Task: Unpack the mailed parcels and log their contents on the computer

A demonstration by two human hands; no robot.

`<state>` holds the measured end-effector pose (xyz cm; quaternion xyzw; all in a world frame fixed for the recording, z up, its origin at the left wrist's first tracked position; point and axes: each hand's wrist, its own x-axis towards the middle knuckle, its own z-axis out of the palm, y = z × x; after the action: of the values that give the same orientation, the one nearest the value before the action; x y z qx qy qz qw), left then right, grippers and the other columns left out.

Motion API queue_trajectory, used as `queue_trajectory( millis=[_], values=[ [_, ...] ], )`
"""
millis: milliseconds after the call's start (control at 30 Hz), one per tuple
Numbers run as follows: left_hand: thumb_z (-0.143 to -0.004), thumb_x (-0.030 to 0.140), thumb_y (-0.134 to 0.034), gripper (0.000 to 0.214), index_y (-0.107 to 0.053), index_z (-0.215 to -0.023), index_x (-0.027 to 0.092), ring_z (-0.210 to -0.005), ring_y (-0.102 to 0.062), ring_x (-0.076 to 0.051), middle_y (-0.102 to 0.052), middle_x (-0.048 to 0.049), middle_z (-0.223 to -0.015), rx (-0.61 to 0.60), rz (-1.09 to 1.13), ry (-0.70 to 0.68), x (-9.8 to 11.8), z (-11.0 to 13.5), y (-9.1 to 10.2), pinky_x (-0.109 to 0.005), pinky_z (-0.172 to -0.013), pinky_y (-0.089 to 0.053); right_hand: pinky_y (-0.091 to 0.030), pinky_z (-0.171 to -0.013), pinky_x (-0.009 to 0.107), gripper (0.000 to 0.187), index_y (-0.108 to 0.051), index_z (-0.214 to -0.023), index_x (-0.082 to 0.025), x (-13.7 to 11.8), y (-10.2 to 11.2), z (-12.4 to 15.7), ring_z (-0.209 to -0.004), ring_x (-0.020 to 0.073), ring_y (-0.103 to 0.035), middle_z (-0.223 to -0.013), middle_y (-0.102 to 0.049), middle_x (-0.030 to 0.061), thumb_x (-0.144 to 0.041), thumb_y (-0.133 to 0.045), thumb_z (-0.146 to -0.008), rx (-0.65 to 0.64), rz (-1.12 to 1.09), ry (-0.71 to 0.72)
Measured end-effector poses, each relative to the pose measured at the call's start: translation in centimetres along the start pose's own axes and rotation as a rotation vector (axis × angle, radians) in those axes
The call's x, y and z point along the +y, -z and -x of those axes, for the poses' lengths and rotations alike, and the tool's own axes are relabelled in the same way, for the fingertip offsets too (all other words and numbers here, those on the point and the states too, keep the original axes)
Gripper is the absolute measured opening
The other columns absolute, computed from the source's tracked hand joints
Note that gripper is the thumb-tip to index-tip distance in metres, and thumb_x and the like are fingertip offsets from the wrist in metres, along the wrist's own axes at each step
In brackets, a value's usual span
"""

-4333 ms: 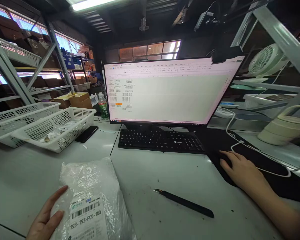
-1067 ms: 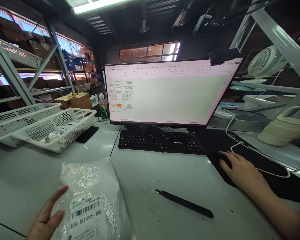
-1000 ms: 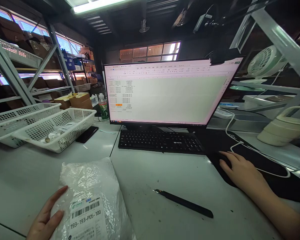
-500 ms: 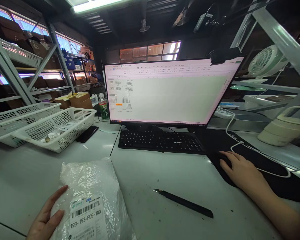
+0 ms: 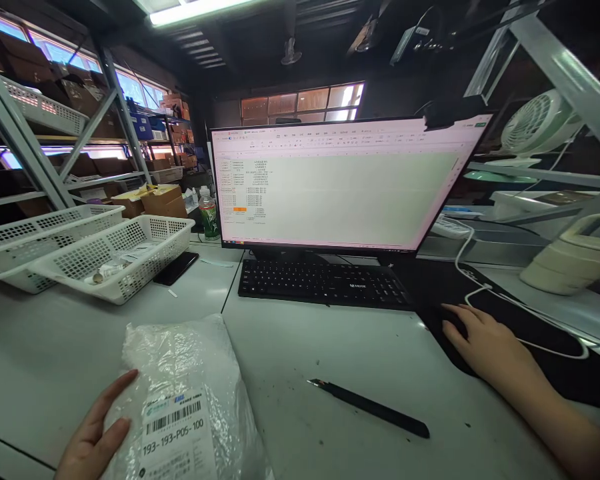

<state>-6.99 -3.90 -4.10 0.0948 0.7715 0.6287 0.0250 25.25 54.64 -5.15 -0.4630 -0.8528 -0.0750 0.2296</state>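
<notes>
A white plastic parcel (image 5: pixel 185 373) with a barcode label reading 193-193-P05-100 lies at the near left of the table. My left hand (image 5: pixel 96 433) holds its left edge, thumb and fingers pressed on the wrap. My right hand (image 5: pixel 490 343) is curled over a black mouse (image 5: pixel 437 319) on a black mouse pad (image 5: pixel 530 327) at the right. A monitor (image 5: pixel 340 183) showing a spreadsheet stands behind a black keyboard (image 5: pixel 325 283).
A black pen (image 5: pixel 370 408) lies on the table between my hands. White mesh baskets (image 5: pixel 115 257) and a phone (image 5: pixel 175 268) sit at the left. A green bottle (image 5: pixel 209 215), boxes and metal shelving stand behind. At the right are a fan (image 5: pixel 535 127), a white cable and a cream container (image 5: pixel 575 257).
Both hands stay where they were; the view has shifted very slightly.
</notes>
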Motion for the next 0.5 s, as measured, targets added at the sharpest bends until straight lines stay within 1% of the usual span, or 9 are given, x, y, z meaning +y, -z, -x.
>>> queue_trajectory(
  millis=[100, 200, 300, 400, 500],
  values=[
    [-0.082, 0.063, -0.061, 0.054, -0.065, -0.124, 0.030, -0.136, -0.052, -0.036, -0.065, -0.0033, -0.137, 0.003, 0.038, 0.046, 0.3, 0.3, -0.3, -0.051, -0.122, -0.032, -0.051, -0.100, 0.054, 0.067, -0.064, -0.129, -0.013, -0.2, 0.2, -0.1, -0.120, 0.0383, -0.060, -0.133, -0.062, 0.0198, -0.051, -0.028, -0.088, -0.016, 0.000, -0.018],
    [-0.082, 0.061, -0.062, 0.051, -0.065, -0.123, 0.031, -0.137, -0.051, -0.036, -0.064, -0.0029, -0.138, -0.008, 0.053, 0.064, 0.7, 0.5, -0.4, -0.052, -0.123, -0.031, -0.050, -0.100, 0.054, 0.066, -0.065, -0.128, -0.013, -0.1, 0.1, -0.1, -0.121, 0.0383, -0.060, -0.131, -0.062, 0.0209, -0.051, -0.028, -0.088, -0.018, 0.001, -0.006],
    [-0.083, 0.060, -0.062, 0.051, -0.065, -0.125, 0.031, -0.135, -0.053, -0.037, -0.064, -0.0040, -0.138, -0.009, 0.067, 0.070, 0.8, 0.6, -0.5, -0.053, -0.121, -0.034, -0.050, -0.100, 0.054, 0.066, -0.064, -0.128, -0.014, 0.2, -0.3, -0.2, -0.121, 0.0384, -0.060, -0.133, -0.062, 0.0197, -0.053, -0.027, -0.089, -0.004, 0.002, 0.007],
    [-0.083, 0.060, -0.061, 0.052, -0.066, -0.124, 0.030, -0.134, -0.053, -0.037, -0.064, -0.0041, -0.137, -0.002, 0.054, 0.061, 0.7, 0.5, -0.5, -0.051, -0.117, -0.040, -0.049, -0.101, 0.055, 0.065, -0.064, -0.127, -0.015, 0.7, -0.8, -0.3, -0.124, 0.0386, -0.058, -0.134, -0.061, 0.0199, -0.053, -0.027, -0.089, 0.018, -0.003, 0.024],
    [-0.083, 0.060, -0.061, 0.053, -0.066, -0.125, 0.029, -0.133, -0.055, -0.037, -0.064, -0.0047, -0.137, -0.002, 0.044, 0.063, 0.3, 0.3, -0.4, -0.049, -0.114, -0.045, -0.050, -0.099, 0.056, 0.066, -0.063, -0.129, -0.015, 0.8, -0.8, -0.3, -0.124, 0.0396, -0.057, -0.137, -0.060, 0.0194, -0.054, -0.028, -0.090, -0.005, 0.001, 0.005]
  ],
)
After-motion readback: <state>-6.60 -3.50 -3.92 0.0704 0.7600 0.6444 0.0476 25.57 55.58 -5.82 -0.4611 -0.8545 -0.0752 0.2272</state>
